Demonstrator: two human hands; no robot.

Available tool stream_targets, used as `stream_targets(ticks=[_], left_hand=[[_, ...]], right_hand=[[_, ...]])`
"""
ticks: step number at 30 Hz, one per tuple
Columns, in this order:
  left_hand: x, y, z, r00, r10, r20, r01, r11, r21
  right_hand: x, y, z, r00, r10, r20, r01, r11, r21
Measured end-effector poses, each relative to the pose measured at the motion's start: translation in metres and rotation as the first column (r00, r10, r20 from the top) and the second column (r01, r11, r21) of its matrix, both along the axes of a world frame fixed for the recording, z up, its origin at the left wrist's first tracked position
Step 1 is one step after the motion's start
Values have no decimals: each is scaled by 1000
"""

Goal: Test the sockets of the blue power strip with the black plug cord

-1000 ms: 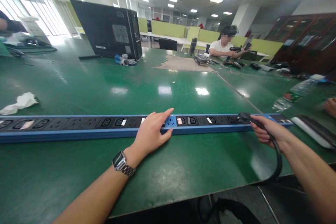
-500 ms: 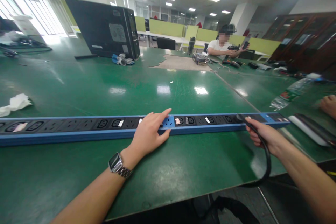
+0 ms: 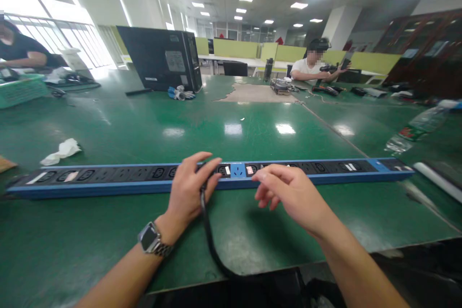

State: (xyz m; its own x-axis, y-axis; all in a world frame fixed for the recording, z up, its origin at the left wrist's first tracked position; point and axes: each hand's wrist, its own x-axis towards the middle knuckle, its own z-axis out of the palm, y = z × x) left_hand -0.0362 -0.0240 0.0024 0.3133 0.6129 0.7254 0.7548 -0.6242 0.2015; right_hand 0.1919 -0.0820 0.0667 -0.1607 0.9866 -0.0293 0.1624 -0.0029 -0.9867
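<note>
A long blue and black power strip [image 3: 137,186] with several sockets lies across the green table. My left hand [image 3: 189,185], with a watch on its wrist, is closed round the end of a black cable [image 3: 209,240] just over the strip, left of the blue socket [image 3: 237,170]. The cable hangs down past the table's front edge. My right hand [image 3: 285,192] is held over the strip's front edge, right of the blue socket, its fingers loosely curled and apart with nothing between them.
Beyond the strip stand a black computer case [image 3: 162,57] and gloves [image 3: 181,93]. White tissue [image 3: 62,151] and a green basket [image 3: 21,90] are at the left, a plastic bottle [image 3: 415,127] at the right. Two people sit across the table.
The cable has passed from my right hand to my left hand. My right hand has come from the strip's right part to near the middle and opened. The view has turned slightly left.
</note>
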Motion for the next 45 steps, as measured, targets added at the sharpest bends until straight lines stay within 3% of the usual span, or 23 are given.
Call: stream_targets(ticks=[2,4,7,9,13,21,23,27,30,34,45], left_hand=[[-28,6,-2,978,193,77,-185,978,-100],[-48,12,-4,969,238,61,-222,954,-203],[-61,16,-2,984,173,32,-160,958,-237],[-64,17,3,995,97,17,-90,966,-242],[-70,22,12,998,-6,-61,-11,963,-270],[-75,29,8,982,-138,-126,85,929,-359],[-71,27,11,992,-113,-48,87,922,-377],[-40,22,13,968,62,243,23,943,-333],[0,21,10,985,-77,156,133,912,-387],[39,26,6,987,-144,75,162,910,-382],[44,28,0,989,-127,73,145,918,-370]], right_hand=[[16,2,-25,992,-126,21,127,991,-44],[32,2,-57,968,-221,121,230,971,-63],[46,-2,-93,917,-349,195,339,937,84],[46,-6,-103,908,-360,215,325,928,181],[39,-11,-100,892,-328,310,258,934,246],[39,-9,-103,848,-329,417,230,935,270],[39,-9,-104,845,-336,416,230,931,283],[38,-8,-104,837,-341,427,227,928,296],[37,-7,-103,836,-349,423,234,924,302],[37,-7,-102,841,-352,412,240,924,298],[37,-8,-102,843,-337,420,239,933,268]])
